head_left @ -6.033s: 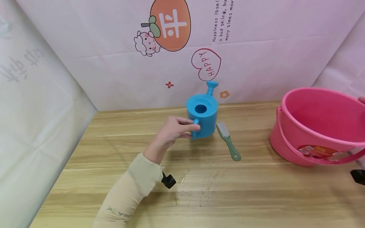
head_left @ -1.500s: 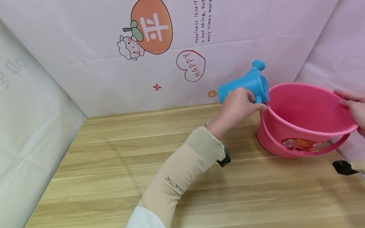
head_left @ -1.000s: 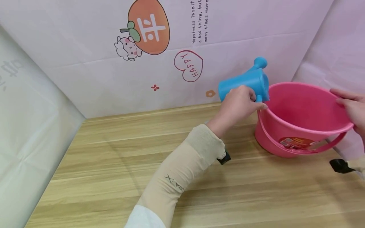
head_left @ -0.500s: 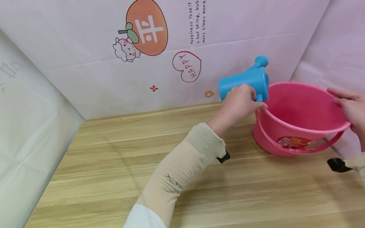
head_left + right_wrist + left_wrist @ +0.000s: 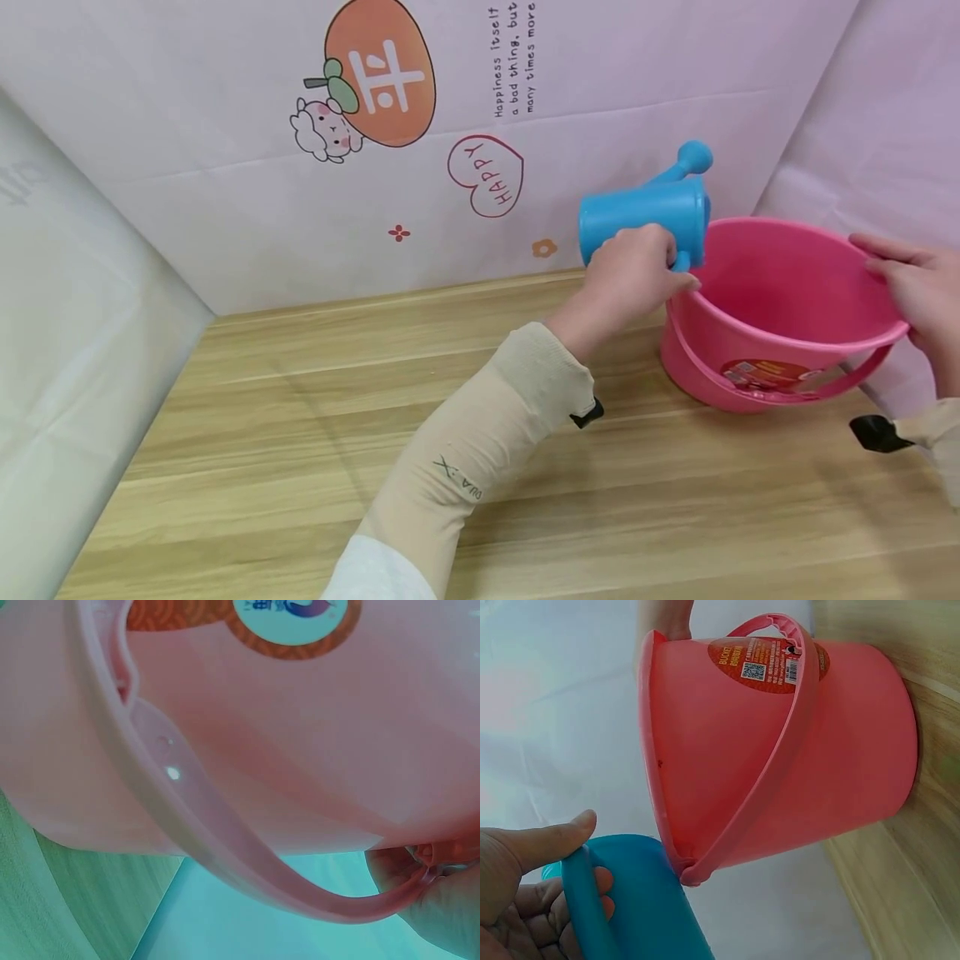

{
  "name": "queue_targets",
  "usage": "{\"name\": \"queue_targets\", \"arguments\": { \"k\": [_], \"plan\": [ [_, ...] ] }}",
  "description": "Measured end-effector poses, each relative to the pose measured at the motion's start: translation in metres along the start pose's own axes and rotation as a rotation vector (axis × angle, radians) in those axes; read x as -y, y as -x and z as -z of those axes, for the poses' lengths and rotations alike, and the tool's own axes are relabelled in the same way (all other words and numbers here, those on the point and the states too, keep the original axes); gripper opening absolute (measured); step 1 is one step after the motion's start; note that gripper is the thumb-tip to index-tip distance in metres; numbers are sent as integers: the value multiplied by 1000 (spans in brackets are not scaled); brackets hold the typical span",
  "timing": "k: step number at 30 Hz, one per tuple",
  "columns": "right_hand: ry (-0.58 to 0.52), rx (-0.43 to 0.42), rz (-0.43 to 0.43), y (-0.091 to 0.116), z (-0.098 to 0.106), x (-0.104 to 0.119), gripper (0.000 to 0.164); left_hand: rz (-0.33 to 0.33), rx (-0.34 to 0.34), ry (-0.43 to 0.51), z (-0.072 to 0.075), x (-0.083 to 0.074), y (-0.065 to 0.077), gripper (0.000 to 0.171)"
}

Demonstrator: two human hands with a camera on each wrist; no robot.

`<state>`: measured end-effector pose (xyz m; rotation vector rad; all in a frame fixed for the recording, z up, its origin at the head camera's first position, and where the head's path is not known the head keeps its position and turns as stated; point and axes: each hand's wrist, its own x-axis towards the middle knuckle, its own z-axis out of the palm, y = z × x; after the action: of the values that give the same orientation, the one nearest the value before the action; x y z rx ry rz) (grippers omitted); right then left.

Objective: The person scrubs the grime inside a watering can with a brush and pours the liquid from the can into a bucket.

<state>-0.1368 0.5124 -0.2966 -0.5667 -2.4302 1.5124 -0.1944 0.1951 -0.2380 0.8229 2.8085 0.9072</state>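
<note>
A blue watering can lies tipped on its side in the air at the left rim of a pink bucket. Its top faces the bucket's mouth, and its spout points up and to the right. My left hand grips the can's handle; the left wrist view shows the thumb along the handle and fingers curled under it. At the bucket's far right, my right hand holds the rim. The bucket's bottom inside is hidden, and no water stream can be made out.
The bucket's handle hangs down along its front. Beneath everything is a wooden table. A printed white backdrop rises along its back edge, with sheets at both sides.
My left hand has carried the watering can right to the bucket and tipped it, lately slightly further. My right hand has come fully into view. The green brush is now hidden behind my left arm.
</note>
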Motion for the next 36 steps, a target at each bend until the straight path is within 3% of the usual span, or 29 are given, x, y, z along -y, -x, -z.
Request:
{"name": "queue_targets", "arguments": {
  "k": [19, 36],
  "plan": [
    [-5, -11, 16, -4, -5, 1, 50, -33, -26, -227, -2, -6, -2, 36],
    [0, -4, 19, -2, -6, 3, 50, -39, -5, -324, -4, -12, -3, 32]
  ]
}}
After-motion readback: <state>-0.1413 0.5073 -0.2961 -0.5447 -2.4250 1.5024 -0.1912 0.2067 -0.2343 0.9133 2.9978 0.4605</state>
